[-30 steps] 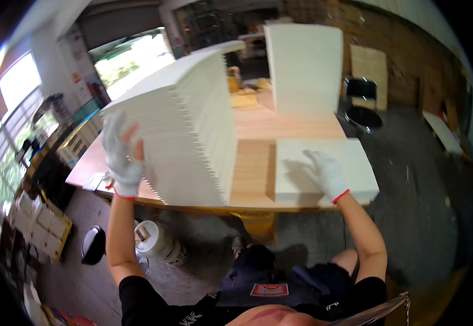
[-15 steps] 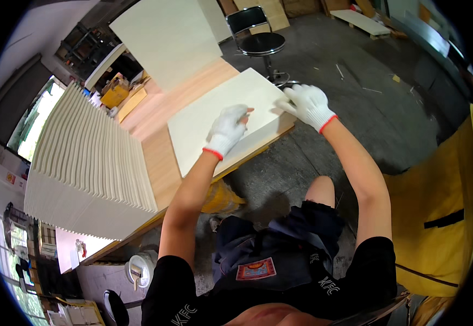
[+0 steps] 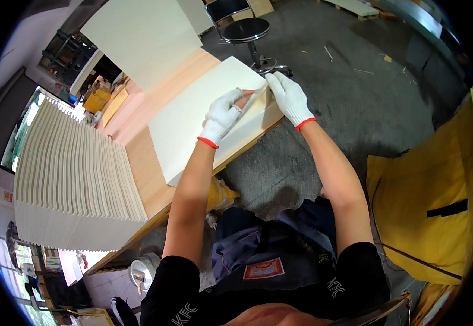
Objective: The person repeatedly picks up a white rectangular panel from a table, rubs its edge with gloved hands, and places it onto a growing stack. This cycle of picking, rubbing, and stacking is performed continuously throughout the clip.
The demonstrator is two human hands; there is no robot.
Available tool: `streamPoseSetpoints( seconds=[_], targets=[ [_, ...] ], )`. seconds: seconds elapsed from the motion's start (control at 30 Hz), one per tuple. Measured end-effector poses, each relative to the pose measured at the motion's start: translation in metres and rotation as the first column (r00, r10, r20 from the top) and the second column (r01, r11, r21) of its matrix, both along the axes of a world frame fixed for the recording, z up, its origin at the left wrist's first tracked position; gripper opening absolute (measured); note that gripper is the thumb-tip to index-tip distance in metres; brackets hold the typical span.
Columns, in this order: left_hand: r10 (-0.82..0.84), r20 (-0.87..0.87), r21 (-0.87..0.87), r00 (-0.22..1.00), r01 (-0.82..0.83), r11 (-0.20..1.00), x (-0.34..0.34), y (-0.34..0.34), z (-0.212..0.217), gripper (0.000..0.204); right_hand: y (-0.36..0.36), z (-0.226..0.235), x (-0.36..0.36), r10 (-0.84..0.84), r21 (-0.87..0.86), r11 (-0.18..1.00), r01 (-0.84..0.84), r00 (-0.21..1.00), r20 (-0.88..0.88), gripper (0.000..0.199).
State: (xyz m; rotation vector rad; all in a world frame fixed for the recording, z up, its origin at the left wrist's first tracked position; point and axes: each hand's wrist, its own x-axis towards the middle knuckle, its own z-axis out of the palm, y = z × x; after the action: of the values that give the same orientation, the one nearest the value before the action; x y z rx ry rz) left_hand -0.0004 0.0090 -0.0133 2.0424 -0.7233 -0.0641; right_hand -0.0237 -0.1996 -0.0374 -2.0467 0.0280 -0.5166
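A stack of white sheets (image 3: 193,117) lies on the wooden table, its near right corner curled up between my hands. My right hand (image 3: 291,99), in a white knit glove with a red cuff, pinches the lifted edge of the top sheet (image 3: 259,102). My left hand (image 3: 223,114) wears a matching glove with the thumb and a fingertip bare. It rests on the stack beside the raised flap, thumb and forefinger apart. Whether the left fingertips touch the flap is hard to make out.
A tall layered stack of white sheets (image 3: 76,174) stands on the table (image 3: 147,163) at left. A large white panel (image 3: 144,41) rises behind. Beyond the table is a black stool (image 3: 246,30); a yellow fabric bin (image 3: 421,201) is at right, a white bucket (image 3: 143,271) lower left.
My right hand has moved left and inward onto the sheet's corner, which is now curled up. My left hand has spread its thumb and forefinger. The whole view has shifted slightly.
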Motion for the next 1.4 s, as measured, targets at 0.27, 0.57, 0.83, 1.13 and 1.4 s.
streamPoseSetpoints(
  seconds=[0.27,0.57,0.83,1.13,1.4],
  targets=[
    [0.061,-0.047,0.143,0.997,-0.054,0.988,-0.006,-0.008,0.009,0.044,0.0,-0.007,0.004,-0.007,-0.004,1.0,0.007,1.0,0.002,0.056],
    [0.023,0.071,-0.016,0.997,-0.022,1.0,-0.008,-0.006,0.002,0.04,0.002,-0.002,-0.003,-0.011,-0.063,0.998,0.012,1.0,0.023,0.05],
    [0.065,0.056,0.168,0.996,-0.073,0.983,-0.016,-0.011,0.011,0.039,0.004,-0.006,0.0,-0.031,-0.088,0.995,0.037,0.998,0.063,0.048],
    [0.064,0.211,0.099,0.975,-0.086,0.991,-0.008,-0.007,0.0,0.034,0.001,-0.001,-0.005,-0.001,-0.11,0.994,0.001,1.0,-0.002,0.048],
    [0.078,0.129,0.301,0.989,-0.114,0.947,-0.014,-0.011,0.011,0.034,0.003,-0.006,-0.002,-0.043,-0.083,0.995,0.047,0.998,0.051,0.048]
  ],
)
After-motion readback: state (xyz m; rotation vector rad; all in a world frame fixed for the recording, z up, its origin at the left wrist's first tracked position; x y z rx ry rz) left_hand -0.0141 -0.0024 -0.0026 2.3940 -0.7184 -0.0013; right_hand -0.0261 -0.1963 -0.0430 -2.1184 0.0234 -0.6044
